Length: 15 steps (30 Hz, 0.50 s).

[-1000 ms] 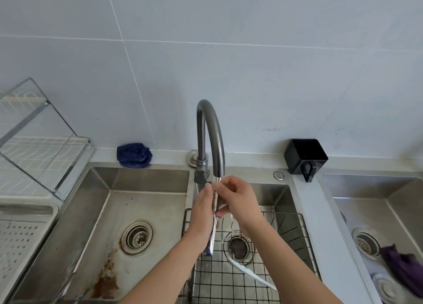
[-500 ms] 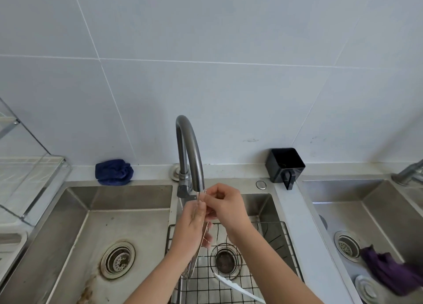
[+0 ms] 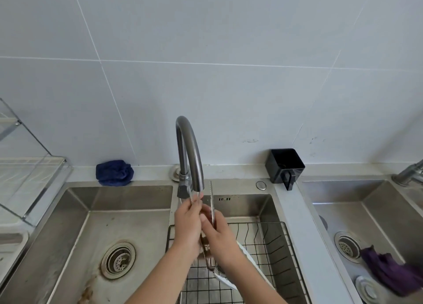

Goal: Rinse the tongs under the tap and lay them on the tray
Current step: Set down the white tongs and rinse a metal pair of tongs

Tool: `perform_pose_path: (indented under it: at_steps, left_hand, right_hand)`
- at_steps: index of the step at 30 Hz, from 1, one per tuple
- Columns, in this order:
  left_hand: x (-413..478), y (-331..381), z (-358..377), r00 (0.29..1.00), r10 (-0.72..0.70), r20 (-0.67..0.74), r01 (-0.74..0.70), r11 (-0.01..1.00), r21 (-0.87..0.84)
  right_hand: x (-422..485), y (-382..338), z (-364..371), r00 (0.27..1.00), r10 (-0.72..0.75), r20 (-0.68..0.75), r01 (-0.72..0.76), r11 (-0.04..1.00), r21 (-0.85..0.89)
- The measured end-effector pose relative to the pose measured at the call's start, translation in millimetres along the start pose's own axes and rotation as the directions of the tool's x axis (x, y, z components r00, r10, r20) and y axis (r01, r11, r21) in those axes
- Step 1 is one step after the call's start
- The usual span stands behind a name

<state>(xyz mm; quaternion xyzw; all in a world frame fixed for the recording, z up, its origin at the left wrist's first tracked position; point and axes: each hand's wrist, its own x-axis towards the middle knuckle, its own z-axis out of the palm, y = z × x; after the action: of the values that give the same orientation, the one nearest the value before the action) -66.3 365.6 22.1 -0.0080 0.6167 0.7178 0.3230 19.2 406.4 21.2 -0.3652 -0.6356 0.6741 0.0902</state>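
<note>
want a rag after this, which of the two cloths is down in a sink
The purple cloth, lying in the right-hand sink near its drain. The blue cloth sits up on the counter against the wall, left of the tap.

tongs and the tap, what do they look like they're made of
Tongs: bare metal, probably stainless steel; bright silver, with a toothed edge on one arm. Tap: metal too, but in a darker brushed gunmetal finish, with a soft highlight along its curve rather than a mirror shine.
</note>
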Motion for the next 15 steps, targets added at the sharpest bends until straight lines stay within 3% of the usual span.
perform_pose_path:
  at_steps: [2,5,9,15]
  left_hand:
    - [3,0,5,0.999,0.036,-0.010,-0.035,0.996,0.082]
    - [12,10,5,0.992,0.120,-0.047,-0.109,0.973,0.204]
    - [25,22,4,0.991,0.110,-0.080,-0.091,0.972,0.216]
    - [1,-2,1,0.986,-0.073,0.153,0.035,0.970,0.241]
  right_hand:
    - [-4,4,0,0.999,-0.017,0.035,0.014,0.997,0.075]
    - [-8,8,-5,0.989,-0.142,-0.033,0.138,0.983,-0.118]
    - [-7,10,-8,0.965,-0.244,-0.092,0.209,0.935,-0.287]
    - [9,-1,-12,0.968,-0.234,-0.092,0.206,0.948,-0.242]
